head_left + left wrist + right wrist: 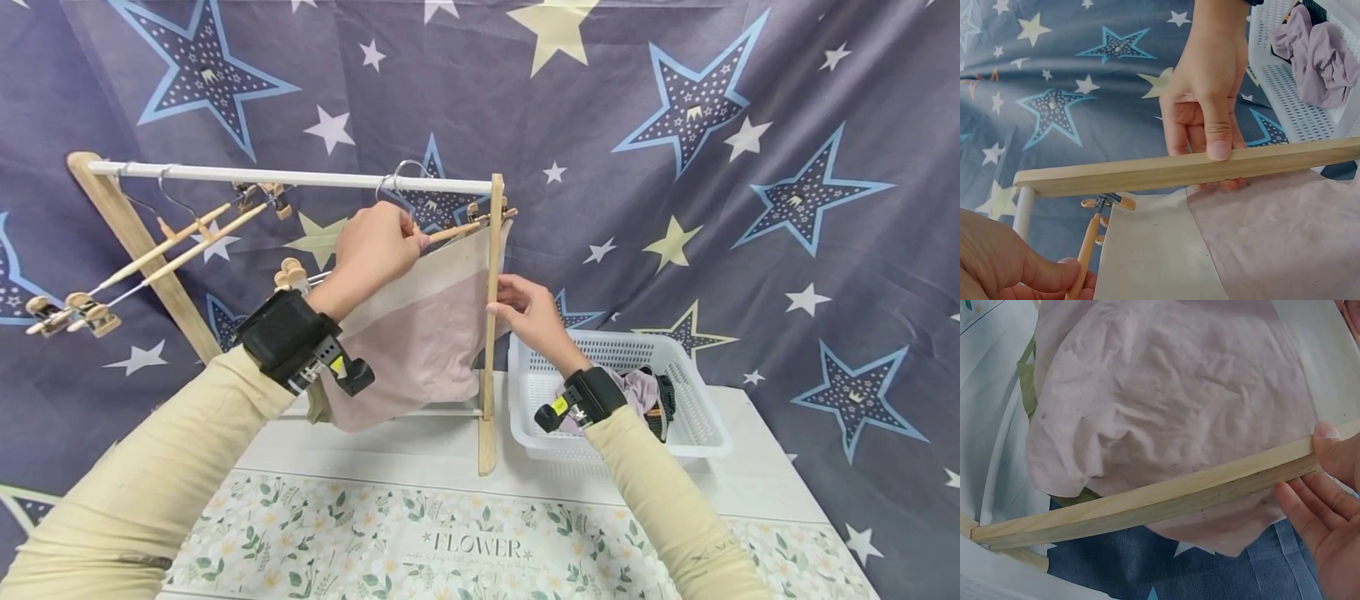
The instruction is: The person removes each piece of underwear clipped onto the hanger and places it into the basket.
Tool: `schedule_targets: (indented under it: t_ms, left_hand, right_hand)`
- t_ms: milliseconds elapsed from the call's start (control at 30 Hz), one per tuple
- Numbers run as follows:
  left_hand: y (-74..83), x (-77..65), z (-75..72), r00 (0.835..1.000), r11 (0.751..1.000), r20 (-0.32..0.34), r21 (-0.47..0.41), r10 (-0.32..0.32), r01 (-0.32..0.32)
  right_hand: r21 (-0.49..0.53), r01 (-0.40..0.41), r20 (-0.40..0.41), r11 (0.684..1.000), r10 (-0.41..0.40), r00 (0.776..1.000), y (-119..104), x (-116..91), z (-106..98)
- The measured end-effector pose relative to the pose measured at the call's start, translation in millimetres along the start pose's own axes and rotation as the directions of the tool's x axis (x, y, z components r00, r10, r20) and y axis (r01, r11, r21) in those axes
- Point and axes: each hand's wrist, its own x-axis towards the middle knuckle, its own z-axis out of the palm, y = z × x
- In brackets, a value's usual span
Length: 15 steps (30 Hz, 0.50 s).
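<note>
My left hand (pixel 378 239) pinches the wooden bar of a clip hanger (pixel 455 232) just below the rack's white rail (pixel 315 177). From this hanger hangs a pink and cream garment (pixel 420 354); in the left wrist view a wooden clip (pixel 1125 202) bites its cream edge. My right hand (pixel 531 315) grips the rack's right wooden post (pixel 491 358), thumb on the near face and fingers behind. In the right wrist view, the post (pixel 1147 505) crosses in front of the pink cloth (pixel 1166 400). Something olive green (pixel 1027 387) peeks out behind the garment.
Two bare wooden clip hangers (pixel 180 242) hang on the rail's left part. A white perforated basket (pixel 701 417) with crumpled clothes (pixel 645 392) stands right of the rack. A flower-print mat (pixel 360 533) covers the table front, and a starry cloth (pixel 585 108) hangs behind.
</note>
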Motion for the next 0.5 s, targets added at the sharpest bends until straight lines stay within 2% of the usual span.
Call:
schedule_targets:
  t_ms: [233,500]
  left_hand:
    - [3.6,-5.5,-11.0,0.999,1.0,-0.026,-0.01,0.019,-0.02]
    - [-0.3,-14.6,-21.3,1.0,1.0,-0.016,0.018,0.02,-0.02]
  right_hand:
    - [0.029,0.005,0.003,1.0,-0.005,1.0,2,1,0]
    - [0.02,0.02,0.011,1.0,-0.02,1.0,1,0,-1]
